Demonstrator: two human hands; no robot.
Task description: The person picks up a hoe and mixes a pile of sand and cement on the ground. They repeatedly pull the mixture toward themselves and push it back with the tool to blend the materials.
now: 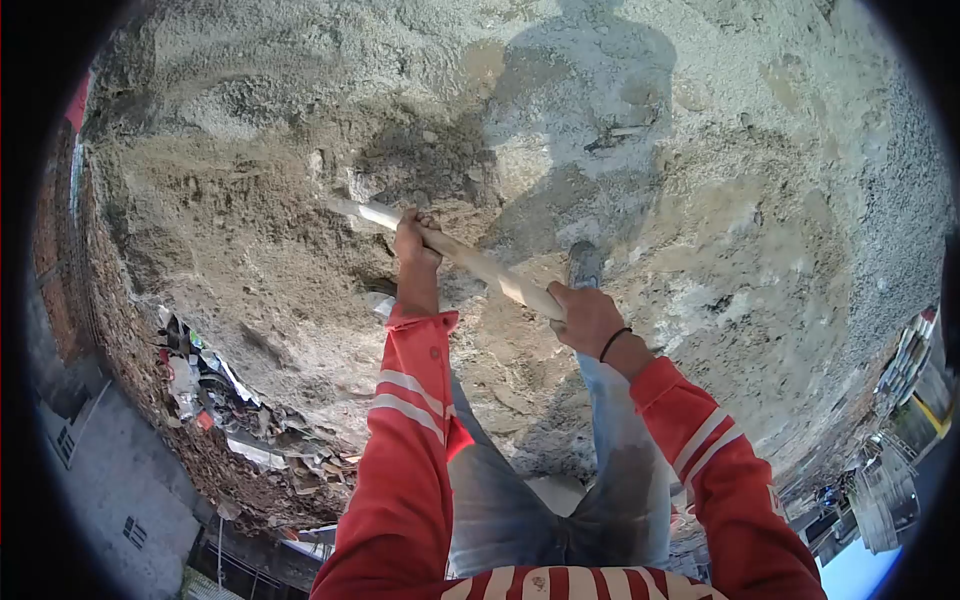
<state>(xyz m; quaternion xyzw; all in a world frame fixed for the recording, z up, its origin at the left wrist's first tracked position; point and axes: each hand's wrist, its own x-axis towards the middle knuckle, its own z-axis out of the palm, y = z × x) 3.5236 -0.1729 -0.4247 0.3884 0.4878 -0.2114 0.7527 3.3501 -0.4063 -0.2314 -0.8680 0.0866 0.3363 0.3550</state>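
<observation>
A pale wooden tool handle [480,265] slants across the view, from upper left down to the right. My left hand [416,240] is wrapped round it toward its far end, and my right hand [588,318] grips it near the lower right end. Whatever head the tool has cannot be made out against the earth by its far end. Beneath both hands lies rough, uneven ground [250,230] of soil and pale crumbled material. A dark band circles my right wrist.
My legs [510,500] stand apart, with one shoe [584,264] just beyond the right hand. A heap of rubbish [215,385] lies at the left, near a grey building [125,490]. Stacked items [905,355] stand at the right edge. My shadow [590,110] falls ahead.
</observation>
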